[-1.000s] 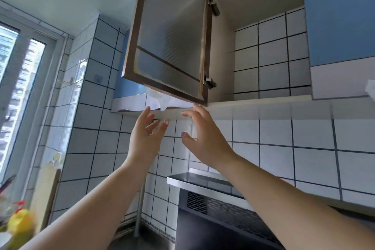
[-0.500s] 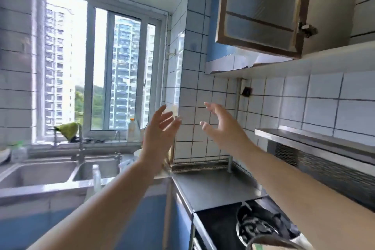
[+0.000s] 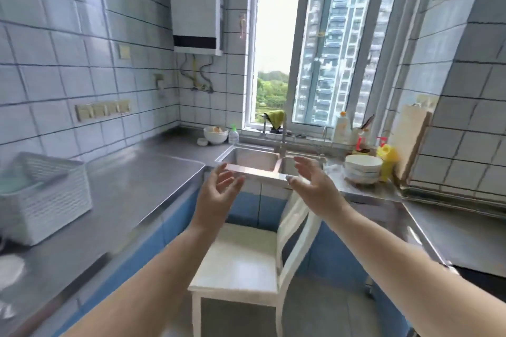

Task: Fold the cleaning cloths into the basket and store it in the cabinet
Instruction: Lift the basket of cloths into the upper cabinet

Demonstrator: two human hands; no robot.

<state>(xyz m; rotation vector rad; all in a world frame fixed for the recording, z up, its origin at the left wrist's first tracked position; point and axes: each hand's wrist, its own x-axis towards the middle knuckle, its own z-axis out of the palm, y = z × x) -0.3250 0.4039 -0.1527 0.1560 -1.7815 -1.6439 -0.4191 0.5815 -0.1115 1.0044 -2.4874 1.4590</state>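
The head camera looks down a narrow tiled kitchen toward a window. At the far left a white woven basket stands on the steel counter, with pale green cloth showing inside it, blurred; the basket is well apart from both hands. Further right, the left hand is raised in mid-air, fingers spread and loosely curled, palm turned inward, holding nothing. Below and between the forearms stands a white chair on the floor. The right hand hangs level with the left, open wide and empty, palm facing it across a gap. Behind the hands is a double steel sink. Right of the sink, stacked white bowls sit on the counter beside a yellow bottle and a leaning cutting board.
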